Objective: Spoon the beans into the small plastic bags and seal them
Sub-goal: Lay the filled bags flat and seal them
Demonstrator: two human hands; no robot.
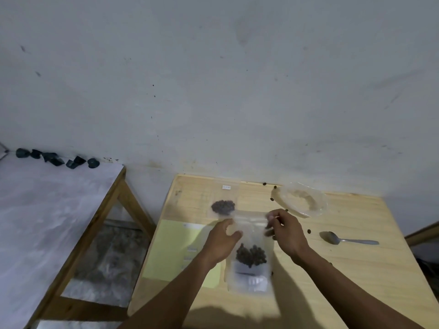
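A small clear plastic bag (pixel 251 236) with dark beans (pixel 250 255) in its lower part is held upright above the wooden table (pixel 344 269). My left hand (pixel 222 242) pinches the bag's top left corner and my right hand (pixel 286 231) pinches its top right corner. A second bag holding dark beans (pixel 223 207) lies flat at the back of the table. To the right lies a metal spoon (pixel 345 239), bowl pointing left. A clear plastic container (pixel 301 201) stands at the back right with only residue inside.
A few loose beans (pixel 308 231) are scattered on the table around the container. A yellow sheet of paper (pixel 175 248) lies at the left under my left arm. More flat bags lie under the held one. A grey-topped bench (pixel 47 210) stands to the left.
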